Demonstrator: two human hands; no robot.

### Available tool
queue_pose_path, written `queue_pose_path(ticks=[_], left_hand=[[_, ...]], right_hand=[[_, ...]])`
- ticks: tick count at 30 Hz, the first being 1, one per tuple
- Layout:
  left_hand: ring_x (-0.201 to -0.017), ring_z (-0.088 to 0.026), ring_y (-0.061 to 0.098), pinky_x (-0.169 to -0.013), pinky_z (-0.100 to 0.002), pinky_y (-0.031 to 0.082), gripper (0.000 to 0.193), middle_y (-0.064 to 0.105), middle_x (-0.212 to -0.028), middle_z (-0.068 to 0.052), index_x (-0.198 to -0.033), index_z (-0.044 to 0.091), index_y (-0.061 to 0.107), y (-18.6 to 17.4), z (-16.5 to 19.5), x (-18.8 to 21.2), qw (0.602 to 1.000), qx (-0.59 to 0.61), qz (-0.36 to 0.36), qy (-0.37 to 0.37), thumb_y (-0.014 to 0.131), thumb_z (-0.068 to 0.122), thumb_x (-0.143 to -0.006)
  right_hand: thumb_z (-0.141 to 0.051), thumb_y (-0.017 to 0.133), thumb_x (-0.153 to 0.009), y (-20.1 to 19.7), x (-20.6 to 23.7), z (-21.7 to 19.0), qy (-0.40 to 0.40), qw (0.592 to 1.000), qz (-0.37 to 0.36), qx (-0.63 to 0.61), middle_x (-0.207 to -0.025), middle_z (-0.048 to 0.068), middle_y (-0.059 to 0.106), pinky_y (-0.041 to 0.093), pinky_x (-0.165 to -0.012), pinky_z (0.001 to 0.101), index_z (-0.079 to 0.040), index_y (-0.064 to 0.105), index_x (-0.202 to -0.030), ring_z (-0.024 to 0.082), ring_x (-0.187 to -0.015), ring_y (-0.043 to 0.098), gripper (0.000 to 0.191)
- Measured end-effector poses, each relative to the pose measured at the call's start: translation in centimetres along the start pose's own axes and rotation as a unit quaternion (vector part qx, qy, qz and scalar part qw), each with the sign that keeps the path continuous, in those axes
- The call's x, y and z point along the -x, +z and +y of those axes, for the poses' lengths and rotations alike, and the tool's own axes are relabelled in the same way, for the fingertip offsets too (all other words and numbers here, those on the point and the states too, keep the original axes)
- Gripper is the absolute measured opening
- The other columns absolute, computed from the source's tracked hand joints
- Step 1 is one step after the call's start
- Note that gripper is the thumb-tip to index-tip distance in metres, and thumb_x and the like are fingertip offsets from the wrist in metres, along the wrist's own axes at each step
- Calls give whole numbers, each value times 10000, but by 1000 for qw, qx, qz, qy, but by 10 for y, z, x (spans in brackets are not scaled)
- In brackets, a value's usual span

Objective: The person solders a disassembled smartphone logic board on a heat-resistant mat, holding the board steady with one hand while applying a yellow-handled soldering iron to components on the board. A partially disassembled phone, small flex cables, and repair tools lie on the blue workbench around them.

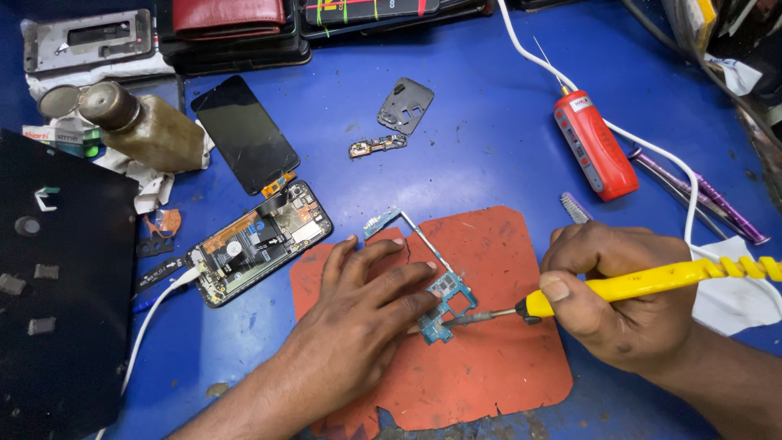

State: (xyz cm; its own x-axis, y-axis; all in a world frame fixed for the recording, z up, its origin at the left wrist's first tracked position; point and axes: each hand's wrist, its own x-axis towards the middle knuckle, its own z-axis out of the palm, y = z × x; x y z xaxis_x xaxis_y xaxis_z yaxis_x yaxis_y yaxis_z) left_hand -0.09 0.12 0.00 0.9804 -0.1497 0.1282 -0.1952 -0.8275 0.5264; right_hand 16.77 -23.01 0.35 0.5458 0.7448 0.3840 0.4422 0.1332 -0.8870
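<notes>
Left hand [366, 314] flat, fingers pinning circuit board [444, 305] at frame centre; right hand [619, 293] closed around soldering iron [643, 283]. Board looks thin, light, fragile: hold by edges.

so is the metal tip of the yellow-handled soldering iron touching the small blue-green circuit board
Touching: the head view shows the soldering iron tip resting on the circuit board edge, no gap.

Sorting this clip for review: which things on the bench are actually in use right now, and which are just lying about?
In use:
- left hand pressing down the circuit board
- right hand holding the yellow soldering iron, tip at the board
- orange mat underneath

Lying about:
- opened phone
- detached screen
- red tool
- brown bottle
- small dark cover plate
</notes>
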Motion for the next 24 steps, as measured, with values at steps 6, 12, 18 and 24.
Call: queue_pose_path(ticks=[6,12,18,24], left_hand=[[-1391,-371,409,-1120,-655,246,408,590,-1393,-35,-1187,128,716,0,0,0,1000,5,0,-3,742,84,-783],[-1392,-372,407,-1121,-654,246,409,589,-1393,-35,-1191,127,716,0,0,0,1000,6,-1,-4,742,86,-784],[-1393,-370,405,-1126,-650,243,411,587,-1396,-37,-1194,129,716,0,0,0,1000,3,-2,-5,743,95,-785],[-1395,-366,401,-1131,-650,240,415,586,-1398,-36,-1195,131,714,0,0,1,1000,2,-3,-3,746,101,-782]], right_hand=[[-99,622,-961,-1,0,0,0,1000,-5,1,-669,46,646,482,-522,260,-23,551,-813,98,-550,584,181],[-99,619,-965,-1,0,0,-2,1000,-5,-3,-670,45,645,488,-534,264,-23,551,-816,100,-552,584,181],[-94,621,-970,0,0,-1,-6,1000,-5,-7,-674,46,643,487,-544,268,-25,551,-816,103,-556,583,182],[-88,616,-966,0,1,-1,-6,1000,-3,-2,-677,42,644,489,-544,267,-25,548,-816,102,-556,584,176]])
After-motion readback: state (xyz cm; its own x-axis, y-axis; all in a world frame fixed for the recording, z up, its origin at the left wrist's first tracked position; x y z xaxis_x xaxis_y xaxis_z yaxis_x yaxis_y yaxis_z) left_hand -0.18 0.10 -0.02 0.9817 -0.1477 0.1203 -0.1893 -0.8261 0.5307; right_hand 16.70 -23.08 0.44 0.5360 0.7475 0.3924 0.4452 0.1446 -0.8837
